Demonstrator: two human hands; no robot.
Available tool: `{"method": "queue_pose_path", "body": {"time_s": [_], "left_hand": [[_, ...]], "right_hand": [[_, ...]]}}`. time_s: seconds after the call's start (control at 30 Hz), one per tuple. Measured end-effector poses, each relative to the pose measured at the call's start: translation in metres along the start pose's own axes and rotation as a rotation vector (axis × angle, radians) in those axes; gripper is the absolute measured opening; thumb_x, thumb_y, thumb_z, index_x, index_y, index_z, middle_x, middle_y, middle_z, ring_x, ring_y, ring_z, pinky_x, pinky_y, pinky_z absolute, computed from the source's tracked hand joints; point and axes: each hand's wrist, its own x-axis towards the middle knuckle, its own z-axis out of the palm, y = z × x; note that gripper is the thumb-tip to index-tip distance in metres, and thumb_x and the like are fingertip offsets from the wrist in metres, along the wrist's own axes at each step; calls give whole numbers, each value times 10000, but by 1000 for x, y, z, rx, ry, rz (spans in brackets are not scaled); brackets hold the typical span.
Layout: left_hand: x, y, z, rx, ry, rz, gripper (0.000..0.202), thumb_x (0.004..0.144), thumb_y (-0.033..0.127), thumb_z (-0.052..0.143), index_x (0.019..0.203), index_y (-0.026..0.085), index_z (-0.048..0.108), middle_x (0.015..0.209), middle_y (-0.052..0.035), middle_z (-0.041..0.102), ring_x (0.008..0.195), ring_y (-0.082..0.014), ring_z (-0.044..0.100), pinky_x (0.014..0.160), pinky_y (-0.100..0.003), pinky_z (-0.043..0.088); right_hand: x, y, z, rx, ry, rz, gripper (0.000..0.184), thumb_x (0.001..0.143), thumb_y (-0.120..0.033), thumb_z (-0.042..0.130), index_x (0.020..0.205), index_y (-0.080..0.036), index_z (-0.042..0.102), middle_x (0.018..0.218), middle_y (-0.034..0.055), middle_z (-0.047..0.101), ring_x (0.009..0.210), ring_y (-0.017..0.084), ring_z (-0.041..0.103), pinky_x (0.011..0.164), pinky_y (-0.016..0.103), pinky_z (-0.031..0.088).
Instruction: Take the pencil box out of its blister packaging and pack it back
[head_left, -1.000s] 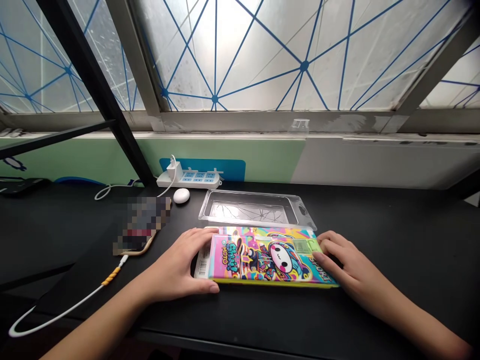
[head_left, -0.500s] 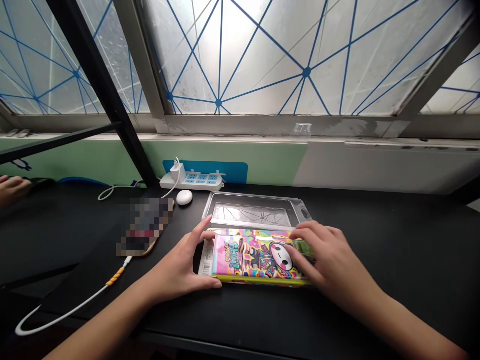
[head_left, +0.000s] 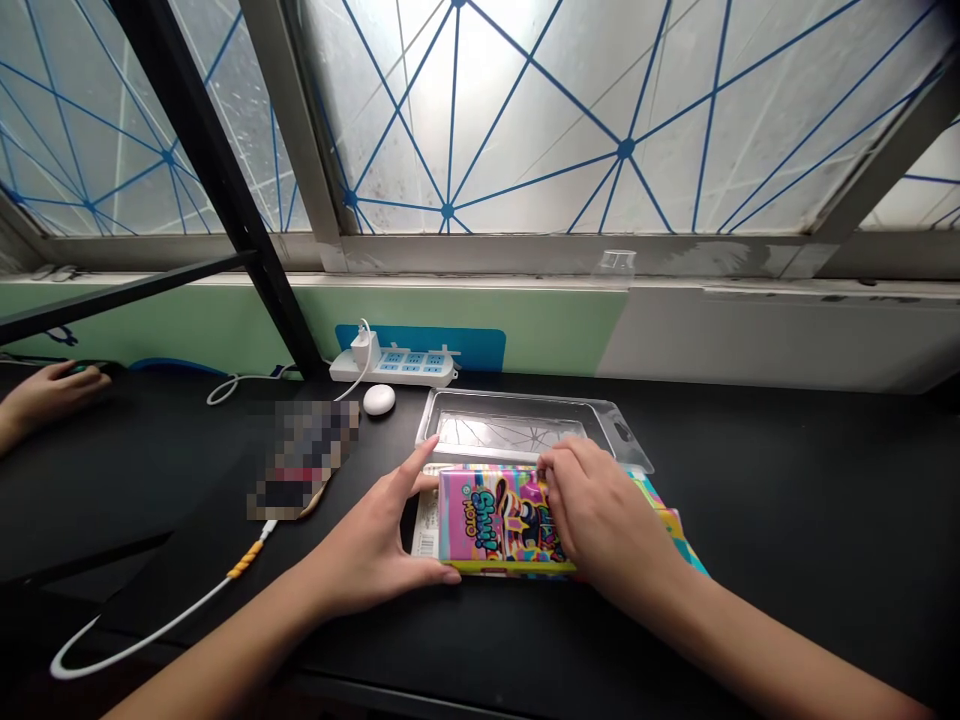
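Note:
A colourful cartoon pencil case [head_left: 487,510] with a yellow-green near edge lies on top of a flat backing card [head_left: 425,525]. At its left end, my left hand [head_left: 382,530] braces it between the thumb at the near corner and the fingers at the far side; the index finger points up. My right hand [head_left: 607,495] rests over the middle of the case with its fingertips pressed together near the far edge. Whatever sits under those fingertips is hidden. Just behind the case is a clear plastic blister tray [head_left: 525,428], lying on the table.
A pixelated phone-like object [head_left: 307,460] lies to the left, with a white cable [head_left: 165,632] attached. Behind it are a round white case [head_left: 379,400] and a power strip [head_left: 412,368]. Another person's hand [head_left: 60,395] is at far left. A black post [head_left: 225,190] slants upward.
My right hand has slid left from the right end to the middle of the case, its fingers now drawn together. The backing's right end is uncovered. The other person's hand moved further into view.

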Motion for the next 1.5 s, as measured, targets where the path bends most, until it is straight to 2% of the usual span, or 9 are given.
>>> {"method": "queue_pose_path", "body": {"time_s": [0.2,0.33,0.5,0.6,0.7,0.8,1.03,1.27,1.5], "left_hand": [[3,0,-9,-1,-82,96,687,915,600,642,1516,301,500,1550,-90,500,1448,-327,413,1194,-491,370],[3,-6,-13,-73,-85,110,816,976,760,114,1528,294,493,1573,-52,496,1487,-318,356,1240,-527,272],[2,-2,-11,22,-90,54,754,933,676,561,1569,299,415,1604,-82,446,1488,-340,358,1222,-527,316],[2,1,-9,64,-91,10,800,885,527,720,1580,313,386,1615,-81,423,1498,-332,350,1228,-523,313],[1,2,-7,87,-79,13,790,879,475,740,1574,323,395,1602,-74,442,1494,-329,357,1225,-522,321],[1,-1,-6,107,-65,25,788,874,460,747,1570,337,399,1593,-65,457,1486,-331,368,1221,-523,329],[3,-13,-6,60,-57,80,586,1044,575,374,1570,319,409,1584,-65,471,1459,-314,399,1220,-516,314],[0,-10,-8,16,-40,76,770,995,729,125,1536,309,476,1554,-64,506,1437,-351,423,1198,-535,344],[1,-11,-3,5,-32,55,953,889,763,534,1638,281,195,1563,-150,485,1447,-389,433,1188,-564,338]], "right_hand": [[-12,-4,-26,-44,184,-219,189,956,-99,500,1111,-174,578,956,112,699,863,254,634,834,422,516],[-34,-10,-56,124,84,-337,334,905,-68,570,1208,-207,586,917,56,742,842,224,681,916,422,513],[-64,6,-77,454,-261,-274,205,904,-384,708,1104,-339,692,1100,52,755,997,278,717,929,428,572],[-87,39,-73,503,-340,-14,527,781,-558,799,1267,-402,669,1437,82,614,1297,394,587,1015,528,551],[-109,72,-62,498,-387,209,1157,549,-616,922,1556,-430,383,1683,83,297,1473,471,349,1122,613,428],[-121,90,-56,536,-495,342,1400,505,-585,950,1633,-410,139,1711,89,210,1493,463,291,1160,602,364],[-116,94,-61,687,-533,434,1305,578,-648,893,1633,-382,174,1697,82,261,1504,415,302,1196,578,293],[-109,89,-56,778,-362,449,622,986,-626,431,1527,-320,460,1587,97,482,1430,358,466,1146,534,413],[-113,85,-47,631,-372,465,894,830,-525,755,1578,-283,328,1569,162,485,1402,374,499,1132,552,445]]}}
